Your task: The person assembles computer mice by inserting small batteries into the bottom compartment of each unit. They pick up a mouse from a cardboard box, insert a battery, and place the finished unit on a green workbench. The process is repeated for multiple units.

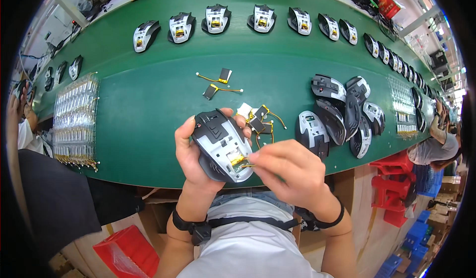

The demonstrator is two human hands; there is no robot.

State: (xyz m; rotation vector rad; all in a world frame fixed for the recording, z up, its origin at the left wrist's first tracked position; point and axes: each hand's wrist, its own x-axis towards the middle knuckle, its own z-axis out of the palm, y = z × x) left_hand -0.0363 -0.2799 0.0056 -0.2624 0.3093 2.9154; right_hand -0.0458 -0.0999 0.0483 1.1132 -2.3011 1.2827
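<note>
Left hand [188, 155] curled round mouse [220, 140]; right hand [293, 171] pinching thin wire [246, 166] at mouse's near end (fragile, probably). Mouse likely light, stiff: grip sides.

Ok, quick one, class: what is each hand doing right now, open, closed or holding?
Left hand: closed around a mouse.
Right hand: closed, thumb and finger pinched, seemingly on a wire at the mouse's opening.

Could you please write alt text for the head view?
A person's left hand holds a black-and-silver computer mouse while the right hand pinches wires at its open compartment. Loose wired batteries and clustered mice lie on the green workbench, with more mice in a row beyond.
</note>
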